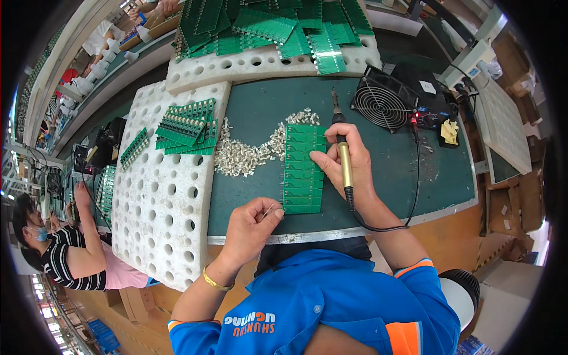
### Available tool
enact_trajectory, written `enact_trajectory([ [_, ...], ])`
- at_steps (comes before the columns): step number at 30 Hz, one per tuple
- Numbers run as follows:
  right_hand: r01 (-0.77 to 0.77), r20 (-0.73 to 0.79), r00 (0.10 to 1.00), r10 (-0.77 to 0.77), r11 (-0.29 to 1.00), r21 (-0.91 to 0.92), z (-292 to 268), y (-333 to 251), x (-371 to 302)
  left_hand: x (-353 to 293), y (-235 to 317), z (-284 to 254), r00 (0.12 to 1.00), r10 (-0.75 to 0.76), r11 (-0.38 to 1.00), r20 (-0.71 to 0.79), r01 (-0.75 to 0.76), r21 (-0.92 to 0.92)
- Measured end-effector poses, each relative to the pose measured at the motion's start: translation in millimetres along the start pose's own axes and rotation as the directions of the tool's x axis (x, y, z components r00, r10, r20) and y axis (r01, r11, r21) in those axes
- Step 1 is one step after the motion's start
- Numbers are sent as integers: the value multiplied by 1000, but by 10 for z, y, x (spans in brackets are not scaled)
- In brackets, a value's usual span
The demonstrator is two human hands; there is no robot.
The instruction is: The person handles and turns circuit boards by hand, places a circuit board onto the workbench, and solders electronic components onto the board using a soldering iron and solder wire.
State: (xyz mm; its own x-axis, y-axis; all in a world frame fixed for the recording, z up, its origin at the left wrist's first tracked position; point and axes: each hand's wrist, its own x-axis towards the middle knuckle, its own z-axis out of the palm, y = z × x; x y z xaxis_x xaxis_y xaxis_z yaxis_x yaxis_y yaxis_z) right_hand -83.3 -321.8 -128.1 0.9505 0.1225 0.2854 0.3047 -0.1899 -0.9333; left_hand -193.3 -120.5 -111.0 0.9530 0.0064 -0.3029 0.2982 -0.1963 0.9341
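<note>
A long green circuit board panel point(303, 168) lies on the dark green mat point(260, 112) in front of me. My right hand point(346, 160) grips a soldering iron point(342, 154) with a yellow handle, tip pointing away, while its fingers rest on the panel's right edge. My left hand point(251, 228) pinches a thin solder wire point(269, 210) near the panel's lower left corner. A heap of small silver metal parts point(248, 155) lies just left of the panel.
A white foam tray with holes point(160, 201) carries green boards point(186, 127) at left. Another foam tray point(266, 62) with several green panels is at the back. A small black fan point(383, 105) stands at right. A person in a striped top sits at far left.
</note>
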Motion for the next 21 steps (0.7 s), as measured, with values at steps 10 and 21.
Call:
enact_trajectory([
  [10,-36,46,998,43,989,-141,-136,119,-101,57,-52,59,972,-148,958,185,187,-216],
  [21,152,148,983,-107,928,-339,-257,139,-208,52,-109,53,948,-247,938,203,286,-196],
])
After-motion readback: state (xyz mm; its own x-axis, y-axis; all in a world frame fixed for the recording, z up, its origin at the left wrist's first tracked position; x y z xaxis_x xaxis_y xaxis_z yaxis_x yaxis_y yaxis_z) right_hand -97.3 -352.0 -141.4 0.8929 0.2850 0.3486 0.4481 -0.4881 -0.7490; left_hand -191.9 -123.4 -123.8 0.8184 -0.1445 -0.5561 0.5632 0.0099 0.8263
